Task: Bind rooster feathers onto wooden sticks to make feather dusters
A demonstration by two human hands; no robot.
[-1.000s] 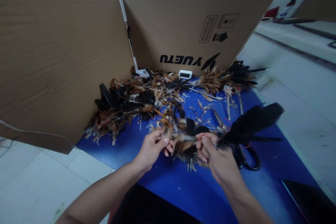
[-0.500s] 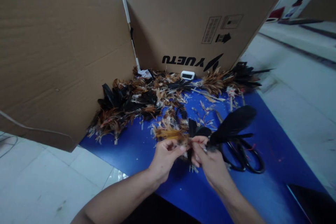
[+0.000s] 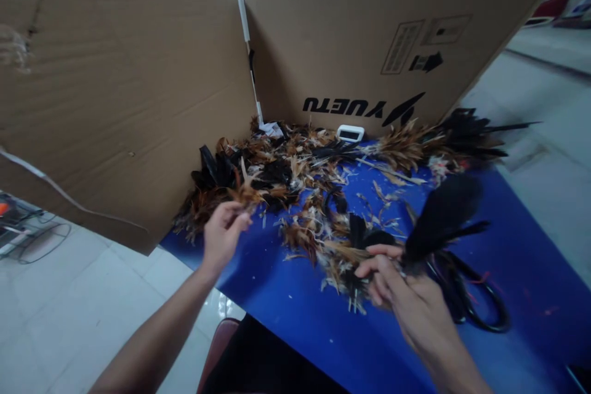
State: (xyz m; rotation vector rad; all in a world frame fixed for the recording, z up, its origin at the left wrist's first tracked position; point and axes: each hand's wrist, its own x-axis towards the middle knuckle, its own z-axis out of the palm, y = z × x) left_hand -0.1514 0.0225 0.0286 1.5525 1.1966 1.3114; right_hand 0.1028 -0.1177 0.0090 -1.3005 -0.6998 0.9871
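Observation:
My right hand (image 3: pixel 406 295) grips a bunch of black feathers (image 3: pixel 443 215) by the quills, the tips pointing up and right above the blue table (image 3: pixel 323 326). My left hand (image 3: pixel 224 234) is out to the left at the edge of the feather pile (image 3: pixel 258 178), its fingers pinched on a small brown feather tuft (image 3: pixel 244 194). Loose brown feathers (image 3: pixel 318 240) lie between the two hands.
A folded cardboard screen (image 3: pixel 138 104) stands behind and left of the table. Black scissors (image 3: pixel 475 301) lie right of my right hand. A small white device (image 3: pixel 349 133) sits at the cardboard's foot. More bound feathers (image 3: pixel 438 141) lie at the far right. White tiled floor surrounds the table.
My left hand left the bundle near my right hand and reached left to the pile, pinching a brown tuft. My right hand still holds the black feathers. The camera view shifted left.

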